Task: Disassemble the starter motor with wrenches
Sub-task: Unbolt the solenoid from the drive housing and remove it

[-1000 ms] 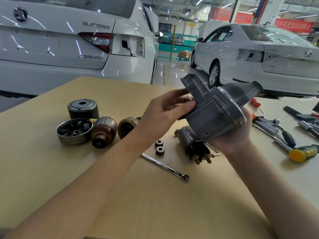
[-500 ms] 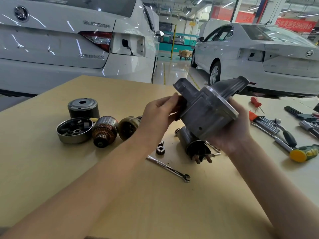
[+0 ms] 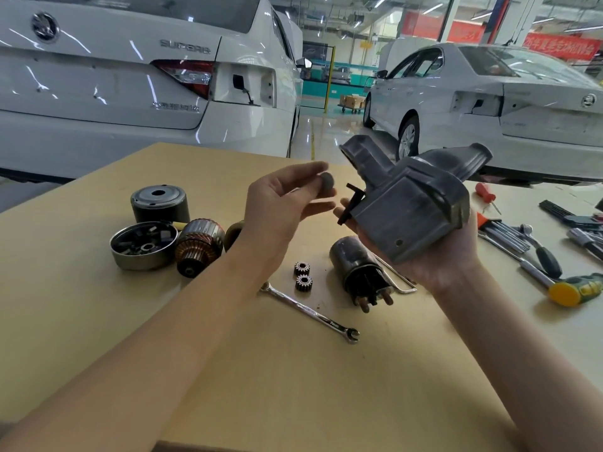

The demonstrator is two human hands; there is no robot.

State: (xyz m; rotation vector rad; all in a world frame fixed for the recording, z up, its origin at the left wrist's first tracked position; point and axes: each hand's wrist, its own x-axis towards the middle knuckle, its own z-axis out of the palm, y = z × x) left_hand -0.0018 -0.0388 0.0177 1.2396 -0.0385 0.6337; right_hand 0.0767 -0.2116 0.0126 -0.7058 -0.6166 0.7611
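Note:
My right hand (image 3: 437,256) cradles the grey cast starter housing (image 3: 414,207) from below, nose pointing up and right; a black lever (image 3: 354,203) sticks out of its left side. My left hand (image 3: 280,203) is just left of it and pinches a small grey round plug (image 3: 327,182) between thumb and fingertips. On the table lie the dark solenoid (image 3: 357,269), two small pinion gears (image 3: 301,275), a combination wrench (image 3: 313,313), the copper-wound armature (image 3: 195,246), a shallow metal cup of small parts (image 3: 143,244) and a black cylindrical motor case (image 3: 160,203).
The work sits on a tan wooden table (image 3: 293,370). At the right edge lie a yellow-faced mallet (image 3: 574,288), a ratchet handle (image 3: 538,252), hex keys (image 3: 502,230) and a red screwdriver (image 3: 483,192). Two white cars are parked beyond the table.
My left hand has come off the housing's left side and drawn back left, now holding a small grey plug. The housing has tilted and the black lever now shows.

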